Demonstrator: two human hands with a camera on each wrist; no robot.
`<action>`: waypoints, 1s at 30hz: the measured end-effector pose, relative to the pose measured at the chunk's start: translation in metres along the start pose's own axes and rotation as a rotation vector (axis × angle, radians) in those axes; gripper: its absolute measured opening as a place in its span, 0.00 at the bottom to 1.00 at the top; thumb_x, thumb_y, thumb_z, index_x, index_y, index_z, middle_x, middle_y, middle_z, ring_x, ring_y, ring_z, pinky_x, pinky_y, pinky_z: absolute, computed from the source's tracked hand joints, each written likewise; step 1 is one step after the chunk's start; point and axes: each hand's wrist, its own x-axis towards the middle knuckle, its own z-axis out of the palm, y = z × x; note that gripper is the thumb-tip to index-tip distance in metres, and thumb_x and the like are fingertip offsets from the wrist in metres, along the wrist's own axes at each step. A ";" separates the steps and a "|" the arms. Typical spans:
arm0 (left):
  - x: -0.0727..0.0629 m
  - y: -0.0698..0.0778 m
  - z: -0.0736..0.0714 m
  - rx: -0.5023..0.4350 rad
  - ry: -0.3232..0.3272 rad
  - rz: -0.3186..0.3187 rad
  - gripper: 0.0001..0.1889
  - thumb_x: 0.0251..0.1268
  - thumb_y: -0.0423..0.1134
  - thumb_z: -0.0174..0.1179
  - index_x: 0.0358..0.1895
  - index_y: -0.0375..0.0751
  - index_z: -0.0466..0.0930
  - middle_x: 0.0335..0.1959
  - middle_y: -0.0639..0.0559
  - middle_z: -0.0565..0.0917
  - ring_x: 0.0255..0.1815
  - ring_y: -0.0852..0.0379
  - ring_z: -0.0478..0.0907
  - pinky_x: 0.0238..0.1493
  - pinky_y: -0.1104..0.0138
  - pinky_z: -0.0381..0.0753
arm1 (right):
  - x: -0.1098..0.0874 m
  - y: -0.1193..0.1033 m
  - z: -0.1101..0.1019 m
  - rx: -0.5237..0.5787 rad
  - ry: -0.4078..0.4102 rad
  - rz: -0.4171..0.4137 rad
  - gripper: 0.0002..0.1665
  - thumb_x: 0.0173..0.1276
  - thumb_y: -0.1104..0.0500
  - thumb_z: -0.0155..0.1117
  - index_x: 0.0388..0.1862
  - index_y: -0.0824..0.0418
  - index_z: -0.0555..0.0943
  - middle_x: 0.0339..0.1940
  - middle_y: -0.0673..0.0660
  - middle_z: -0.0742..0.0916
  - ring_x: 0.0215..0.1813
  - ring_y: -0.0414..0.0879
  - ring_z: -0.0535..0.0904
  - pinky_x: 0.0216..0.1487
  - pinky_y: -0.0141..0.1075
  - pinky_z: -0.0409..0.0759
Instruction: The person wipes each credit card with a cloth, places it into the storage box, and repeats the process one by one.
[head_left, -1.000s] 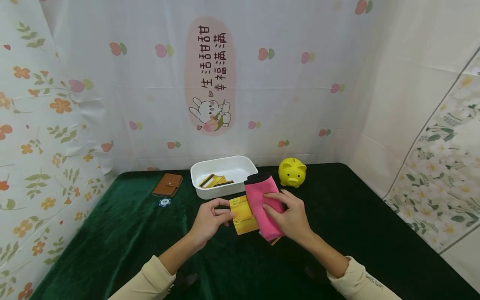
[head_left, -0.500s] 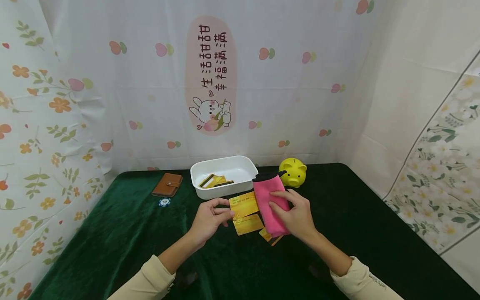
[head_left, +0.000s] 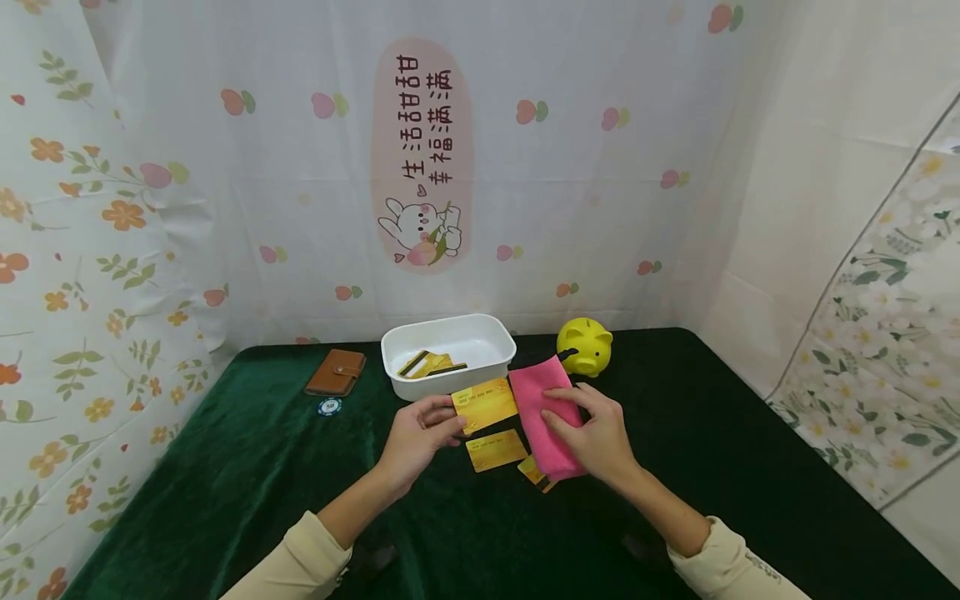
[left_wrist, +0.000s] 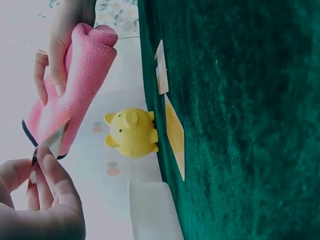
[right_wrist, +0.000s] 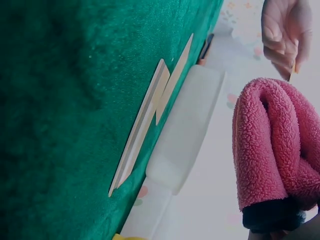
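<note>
Between its thumb and fingers, my left hand [head_left: 418, 432] pinches a yellow bank card [head_left: 486, 404] above the table. My right hand [head_left: 596, 429] grips a folded pink cloth [head_left: 542, 412] with dark edging, just right of that card. In the left wrist view the card is nearly edge-on, its far end at the pink cloth [left_wrist: 82, 90]; whether they touch I cannot tell. Fluffy folds of the pink cloth [right_wrist: 262, 145] fill the right side of the right wrist view. Below the hands, one yellow card [head_left: 497, 451] and a striped card [head_left: 534, 472] lie on the table, the latter partly under the cloth.
Behind the hands stands a white bin [head_left: 491, 350] holding several yellow cards [head_left: 431, 363]. A yellow piggy bank [head_left: 585, 346] is at the back right. A brown wallet [head_left: 335, 372] and a blue-and-white chip [head_left: 329, 407] lie back left on the green tablecloth [head_left: 247, 483].
The cloth has slid right off the held card, uncovering more of it. My left hand has lifted the card slightly, so a gap shows above the yellow card on the table.
</note>
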 end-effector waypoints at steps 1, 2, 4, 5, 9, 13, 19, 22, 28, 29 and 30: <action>0.000 0.000 0.000 -0.004 0.002 -0.001 0.12 0.66 0.32 0.64 0.49 0.32 0.78 0.42 0.42 0.86 0.39 0.51 0.85 0.42 0.62 0.84 | 0.000 0.000 -0.001 0.000 -0.003 0.000 0.16 0.60 0.64 0.75 0.48 0.56 0.87 0.39 0.53 0.85 0.31 0.43 0.76 0.28 0.34 0.80; 0.000 -0.001 0.000 -0.011 0.003 -0.001 0.11 0.66 0.31 0.64 0.48 0.32 0.77 0.42 0.43 0.86 0.39 0.51 0.85 0.42 0.62 0.84 | 0.000 -0.001 -0.001 0.000 -0.005 0.002 0.16 0.60 0.64 0.75 0.48 0.56 0.87 0.39 0.53 0.85 0.31 0.43 0.76 0.28 0.34 0.79; 0.000 0.000 0.000 -0.024 0.001 0.005 0.11 0.65 0.31 0.64 0.47 0.33 0.75 0.41 0.43 0.86 0.38 0.52 0.85 0.41 0.62 0.84 | 0.000 -0.002 -0.002 -0.003 0.000 0.008 0.16 0.60 0.65 0.75 0.47 0.56 0.87 0.39 0.53 0.85 0.31 0.43 0.76 0.27 0.34 0.79; 0.000 -0.001 -0.001 -0.028 -0.002 0.010 0.12 0.65 0.31 0.64 0.47 0.33 0.74 0.42 0.42 0.86 0.38 0.52 0.84 0.41 0.62 0.84 | 0.000 -0.002 -0.002 -0.006 0.004 0.012 0.16 0.59 0.66 0.75 0.47 0.57 0.87 0.39 0.53 0.85 0.31 0.43 0.76 0.27 0.34 0.79; 0.000 -0.002 -0.002 -0.028 -0.021 0.028 0.14 0.65 0.29 0.63 0.52 0.33 0.74 0.44 0.40 0.85 0.39 0.53 0.84 0.40 0.63 0.84 | -0.002 -0.010 -0.003 -0.013 0.013 0.020 0.17 0.57 0.70 0.75 0.46 0.61 0.86 0.39 0.57 0.85 0.31 0.45 0.76 0.27 0.33 0.78; -0.002 -0.003 -0.003 0.032 -0.056 0.036 0.14 0.68 0.30 0.60 0.55 0.33 0.80 0.49 0.41 0.84 0.43 0.54 0.81 0.42 0.64 0.82 | -0.001 -0.029 -0.006 -0.004 0.010 0.012 0.16 0.57 0.73 0.73 0.45 0.66 0.85 0.38 0.60 0.85 0.31 0.47 0.77 0.28 0.33 0.78; -0.005 -0.003 -0.004 0.107 -0.144 0.006 0.15 0.72 0.33 0.56 0.57 0.35 0.81 0.59 0.41 0.80 0.47 0.53 0.77 0.45 0.64 0.77 | 0.000 -0.045 -0.012 0.007 0.010 -0.004 0.15 0.56 0.74 0.73 0.44 0.67 0.85 0.37 0.61 0.85 0.31 0.46 0.77 0.28 0.32 0.78; -0.005 -0.003 -0.004 0.078 -0.168 -0.004 0.16 0.72 0.32 0.54 0.59 0.33 0.80 0.61 0.39 0.79 0.47 0.53 0.76 0.46 0.64 0.77 | 0.000 -0.045 -0.013 0.015 0.011 -0.004 0.15 0.57 0.74 0.72 0.44 0.67 0.85 0.37 0.61 0.85 0.31 0.46 0.77 0.28 0.32 0.78; -0.005 -0.004 -0.005 -0.029 -0.230 -0.016 0.21 0.68 0.25 0.49 0.63 0.28 0.74 0.62 0.35 0.77 0.48 0.53 0.76 0.48 0.66 0.77 | -0.001 -0.042 -0.013 0.032 0.009 0.011 0.15 0.57 0.73 0.72 0.45 0.66 0.85 0.39 0.61 0.85 0.33 0.47 0.78 0.30 0.32 0.80; -0.005 -0.005 -0.005 -0.022 -0.235 -0.010 0.21 0.69 0.26 0.50 0.64 0.28 0.74 0.61 0.36 0.78 0.49 0.53 0.77 0.48 0.66 0.77 | -0.001 -0.042 -0.013 0.035 0.007 0.012 0.15 0.57 0.73 0.72 0.45 0.67 0.85 0.39 0.61 0.86 0.33 0.47 0.78 0.30 0.33 0.80; -0.005 -0.006 -0.005 -0.005 -0.235 -0.001 0.20 0.70 0.27 0.52 0.63 0.29 0.74 0.61 0.36 0.79 0.49 0.53 0.79 0.47 0.66 0.77 | -0.001 -0.043 -0.013 0.039 0.006 0.015 0.15 0.57 0.73 0.72 0.45 0.67 0.85 0.39 0.61 0.86 0.33 0.47 0.78 0.30 0.33 0.80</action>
